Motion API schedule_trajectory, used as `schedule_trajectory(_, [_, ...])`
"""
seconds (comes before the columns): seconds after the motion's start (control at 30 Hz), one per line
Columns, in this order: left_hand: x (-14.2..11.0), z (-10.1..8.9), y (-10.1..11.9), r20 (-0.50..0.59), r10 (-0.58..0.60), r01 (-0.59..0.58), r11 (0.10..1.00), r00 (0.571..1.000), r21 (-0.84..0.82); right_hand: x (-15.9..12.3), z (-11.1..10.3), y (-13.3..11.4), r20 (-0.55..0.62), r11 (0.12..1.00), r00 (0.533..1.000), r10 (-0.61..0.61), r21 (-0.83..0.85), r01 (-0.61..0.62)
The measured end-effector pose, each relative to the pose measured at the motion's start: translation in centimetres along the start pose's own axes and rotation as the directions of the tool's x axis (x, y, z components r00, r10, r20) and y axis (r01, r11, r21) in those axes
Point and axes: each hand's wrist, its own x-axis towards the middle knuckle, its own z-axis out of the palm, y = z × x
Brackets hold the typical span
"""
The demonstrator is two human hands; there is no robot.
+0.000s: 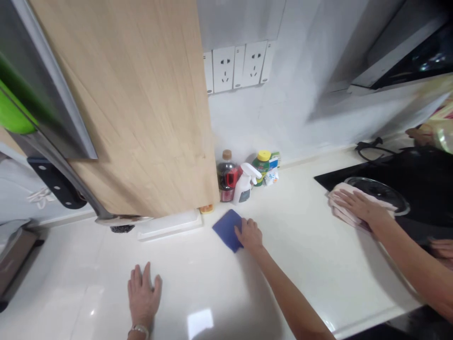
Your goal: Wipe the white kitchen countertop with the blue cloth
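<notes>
Our right hand [250, 235] touches one blue cloth [227, 229].
We cannot tell its grip; our left hand [143, 293] spreads open on the counter [198, 274].

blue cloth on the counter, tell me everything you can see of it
The blue cloth is small, plain and deep blue, and looks like soft fabric. It lies roughly flat on the white counter, set like a diamond with one corner toward the wall, just in front of the white spray bottle. The right hand touches its right side and hides part of it. Whether it is folded cannot be told.
</notes>
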Motion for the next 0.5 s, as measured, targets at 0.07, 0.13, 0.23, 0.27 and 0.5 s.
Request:
schedule_trajectory(0.07, [0.0, 0.0, 0.0, 0.007, -0.003, 0.003, 1.000, 1.000, -0.002, -1.5, -0.3, -0.1, 0.022, 0.999, 0.999, 0.033, -0.009, -0.033])
schedule_trajectory(0.13, [0.0, 0.0, -0.1, 0.002, -0.001, 0.001, 1.000, 1.000, -0.005, -2.6, -0.7, -0.1, 0.017, 1.000, 1.000, 0.013, -0.005, -0.013])
schedule_trajectory(0.23, [-0.1, 0.0, 0.0, -0.017, 0.010, -0.010, 1.000, 1.000, -0.003, -3.3, -0.7, -0.3, -0.088, 0.977, 0.975, -0.206, 0.044, 0.211])
schedule_trajectory(0.27, [-0.1, 0.0, 0.0, -0.020, 0.012, -0.012, 1.000, 1.000, -0.001, -3.3, -0.5, -0.5, -0.122, 0.945, 0.942, -0.314, 0.059, 0.323])
schedule_trajectory(0.5, [0.0, -0.1, 0.2, -0.026, 0.027, -0.027, 1.000, 0.999, 0.014, -0.8, 2.7, -1.9, -0.084, 0.827, 0.837, -0.541, 0.129, 0.548])
